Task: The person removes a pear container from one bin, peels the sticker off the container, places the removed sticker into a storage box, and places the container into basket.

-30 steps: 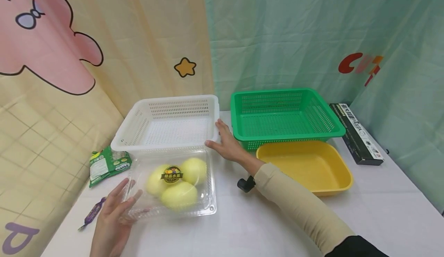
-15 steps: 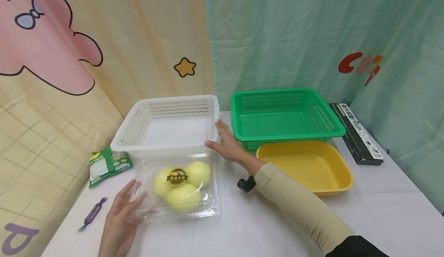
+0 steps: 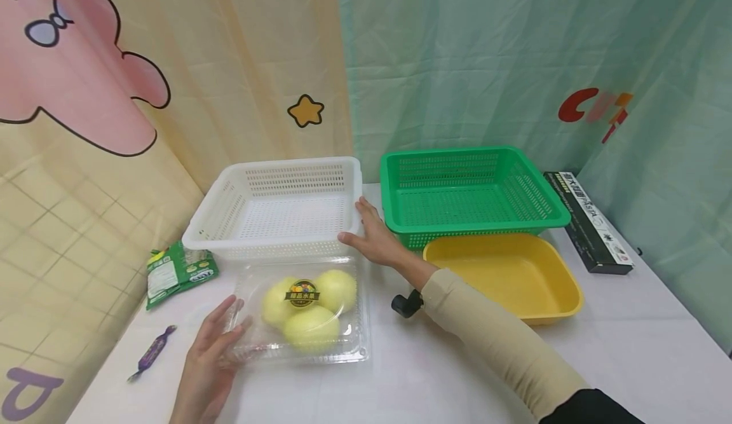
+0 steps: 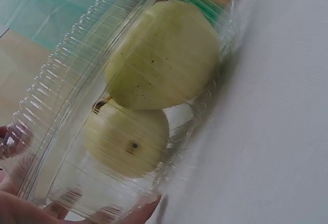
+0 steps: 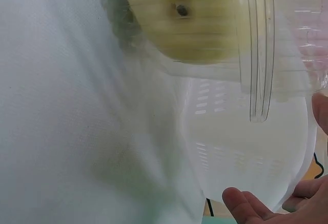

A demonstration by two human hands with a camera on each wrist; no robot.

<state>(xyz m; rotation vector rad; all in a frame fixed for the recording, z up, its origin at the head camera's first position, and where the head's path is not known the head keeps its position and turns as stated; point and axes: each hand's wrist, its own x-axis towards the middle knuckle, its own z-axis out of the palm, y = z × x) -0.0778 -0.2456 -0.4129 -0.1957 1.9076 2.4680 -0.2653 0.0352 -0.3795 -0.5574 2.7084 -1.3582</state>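
A clear plastic fruit box [image 3: 311,313] with a dark label on its lid holds several pale yellow-green fruits [image 3: 311,330]. My left hand [image 3: 208,351] grips its left side; the left wrist view shows fingertips [image 4: 148,208] at the lower edge. The box sits in front of the white perforated basket [image 3: 274,245], close to its front wall. My right hand [image 3: 377,239] touches the basket's right side, the thumb by the front corner and the other fingers extended along the wall. In the right wrist view, fingertips [image 5: 236,199] lie against the basket's outer wall.
A green basket [image 3: 474,227] stands right of the white one, with a yellow tub [image 3: 503,278] in front. Farther right lies a black pasta box [image 3: 589,227]. A green snack bag [image 3: 180,274] and a purple-wrapped candy [image 3: 152,353] lie on the left.
My left hand and the fruit box have shifted right and slightly toward me, away from the candy. My right hand and the white basket have stayed in place.
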